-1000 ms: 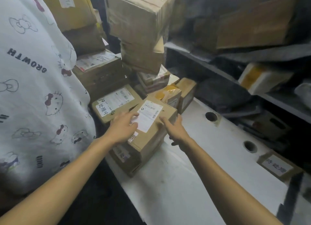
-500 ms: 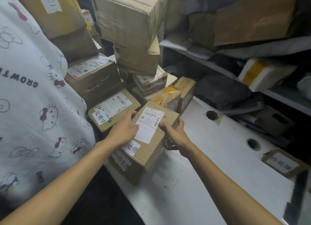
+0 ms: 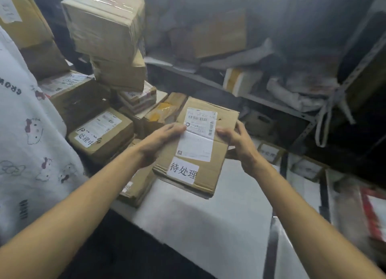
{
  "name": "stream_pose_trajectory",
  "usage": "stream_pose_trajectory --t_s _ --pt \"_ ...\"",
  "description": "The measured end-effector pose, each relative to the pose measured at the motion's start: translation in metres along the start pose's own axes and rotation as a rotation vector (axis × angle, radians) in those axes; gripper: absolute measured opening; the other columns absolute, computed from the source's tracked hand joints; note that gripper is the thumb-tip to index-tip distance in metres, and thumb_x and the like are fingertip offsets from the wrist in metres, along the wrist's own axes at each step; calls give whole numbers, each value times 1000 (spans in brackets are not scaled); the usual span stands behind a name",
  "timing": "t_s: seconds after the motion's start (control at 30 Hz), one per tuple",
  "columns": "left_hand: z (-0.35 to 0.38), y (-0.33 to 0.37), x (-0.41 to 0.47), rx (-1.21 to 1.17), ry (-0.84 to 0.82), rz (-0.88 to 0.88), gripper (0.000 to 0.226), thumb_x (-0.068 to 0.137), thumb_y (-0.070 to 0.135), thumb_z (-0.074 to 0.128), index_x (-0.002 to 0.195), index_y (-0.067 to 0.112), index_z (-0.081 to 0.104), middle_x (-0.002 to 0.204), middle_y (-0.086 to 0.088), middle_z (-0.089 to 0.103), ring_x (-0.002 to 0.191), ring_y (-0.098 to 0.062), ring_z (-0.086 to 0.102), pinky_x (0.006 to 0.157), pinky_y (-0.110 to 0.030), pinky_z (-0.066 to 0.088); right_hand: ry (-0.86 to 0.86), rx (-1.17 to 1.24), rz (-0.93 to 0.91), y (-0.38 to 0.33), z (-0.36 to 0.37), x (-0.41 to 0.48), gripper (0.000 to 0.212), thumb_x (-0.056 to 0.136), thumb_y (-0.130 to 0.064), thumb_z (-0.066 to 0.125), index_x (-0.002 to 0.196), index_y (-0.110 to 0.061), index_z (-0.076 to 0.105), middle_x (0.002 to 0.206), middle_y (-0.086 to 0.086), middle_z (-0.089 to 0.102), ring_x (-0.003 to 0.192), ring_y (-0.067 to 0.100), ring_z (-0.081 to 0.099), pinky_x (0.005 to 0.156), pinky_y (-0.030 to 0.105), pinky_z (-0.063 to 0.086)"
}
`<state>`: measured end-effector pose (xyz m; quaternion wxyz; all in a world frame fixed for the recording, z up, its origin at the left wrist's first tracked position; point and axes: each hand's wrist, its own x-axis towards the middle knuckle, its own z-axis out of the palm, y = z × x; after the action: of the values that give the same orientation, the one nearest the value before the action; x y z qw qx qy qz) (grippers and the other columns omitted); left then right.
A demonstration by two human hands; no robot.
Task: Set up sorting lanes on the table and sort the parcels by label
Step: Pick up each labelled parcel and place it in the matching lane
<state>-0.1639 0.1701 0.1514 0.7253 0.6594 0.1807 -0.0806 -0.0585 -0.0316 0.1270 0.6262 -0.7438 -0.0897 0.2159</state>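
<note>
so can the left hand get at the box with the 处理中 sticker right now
Probably not yet: the left hand holds the held parcel. Once free, likely yes; the sticker box sits close by with its top uncovered.

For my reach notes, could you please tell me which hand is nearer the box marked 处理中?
Left. The left hand grips the left edge of the held parcel, just right of that box; the right hand grips the opposite edge, farther off.

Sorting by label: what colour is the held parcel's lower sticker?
White sticker with black characters on the parcel; head view.
</note>
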Motion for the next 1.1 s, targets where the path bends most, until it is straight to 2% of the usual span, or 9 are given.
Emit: stream_pose_trajectory --t_s 0.07,0.2,0.4,0.5,0.57,0.63,0.7,0.97,1.1 --pt "35 6 -9 -140 -163 -57 28 99 35 45 103 15 64 81 -8 75 62 -19 72 51 -26 57 66 -3 -32 -1 -24 -21 79 72 -54 67 142 -32 39 122 -6 63 100 15 69 80 46 63" --pt "97 6 -11 -190 -295 -16 28 100 33 40 104 18 63 80 -6 76 64 -19 72 54 -26 59 187 32 -56 -2 -72 -62 72 73 -52 61 139 -31 43 119 -5 63 92 12 67 51 20 53" --pt "179 -2 -15 -194 -407 -28 29 100 34 39 103 19 64 85 -6 76 69 -21 73 58 -28 60 304 109 -54 17 -140 -105 66 72 -49 60 135 -33 50 110 -1 69 79 11 67 46 16 50" --pt "224 -11 -17 -222 -439 -36 32 101 32 38 99 18 67 85 -7 76 68 -22 73 58 -30 60 347 134 -71 31 -177 -124 62 73 -50 61 133 -37 53 115 -2 70 93 19 71 58 24 55" --pt "255 -17 -20 -255 -431 -39 33 99 34 41 101 17 69 93 -10 76 74 -24 73 64 -35 60 368 183 -102 41 -204 -134 56 76 -47 64 130 -34 57 118 3 71 103 27 71 76 42 61" --pt "286 -21 -21 -269 -426 -19 34 98 35 41 108 16 69 102 -11 74 81 -25 73 67 -35 61 365 262 -137 49 -232 -143 53 77 -42 66 128 -27 60 120 10 71 106 31 70 94 54 54" --pt "314 -25 -23 -265 -429 14 36 99 34 40 114 15 66 106 -10 73 83 -24 72 65 -33 60 337 287 -171 55 -258 -151 51 78 -39 67 126 -23 61 122 13 70 111 35 68 102 60 49" --pt "398 -33 -20 -228 -443 115 36 99 32 38 120 15 61 105 -8 73 85 -23 72 64 -34 58 314 254 -197 73 -339 -174 50 83 -38 64 130 -23 58 123 9 70 112 31 68 102 56 50" --pt "421 -38 -14 -215 -421 128 38 97 35 43 126 14 59 111 -10 71 89 -25 71 66 -35 58 303 237 -196 78 -362 -179 48 83 -38 62 129 -23 59 121 6 71 110 27 69 97 46 55"
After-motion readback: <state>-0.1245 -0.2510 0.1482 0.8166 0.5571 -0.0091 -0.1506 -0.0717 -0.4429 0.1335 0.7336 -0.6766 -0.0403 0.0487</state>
